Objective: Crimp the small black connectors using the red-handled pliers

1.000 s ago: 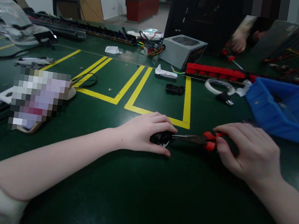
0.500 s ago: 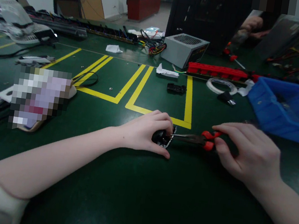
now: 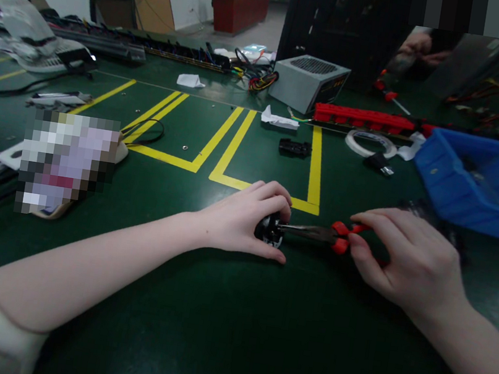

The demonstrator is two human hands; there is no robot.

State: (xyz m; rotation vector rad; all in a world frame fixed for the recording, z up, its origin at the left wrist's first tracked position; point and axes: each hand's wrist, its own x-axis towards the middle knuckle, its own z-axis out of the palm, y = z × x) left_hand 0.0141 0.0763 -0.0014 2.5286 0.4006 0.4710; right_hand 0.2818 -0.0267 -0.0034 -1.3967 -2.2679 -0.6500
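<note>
My left hand [image 3: 249, 219] is wrapped round a small black part [image 3: 272, 230] with a silvery edge, low over the green table [image 3: 227, 334]. My right hand [image 3: 408, 254] grips the red handles of long-nose pliers [image 3: 312, 233]. The pliers point left, and their thin tips meet the right side of the black part; what lies between the tips is too small to tell. Behind my left hand, another black piece [image 3: 294, 149] lies inside a yellow tape outline [image 3: 317, 172].
A blue bin [image 3: 484, 213] stands at the right, near a tape roll [image 3: 354, 143] and a black plug [image 3: 379, 162]. Farther back are a grey power supply [image 3: 305, 83] and a red strip [image 3: 363, 119]. A phone [image 3: 69, 166] lies left. A person's hands [image 3: 418, 46] show at the back right.
The pliers and my right hand have shifted slightly left. The black part has turned a little in my left hand, which has barely moved.
</note>
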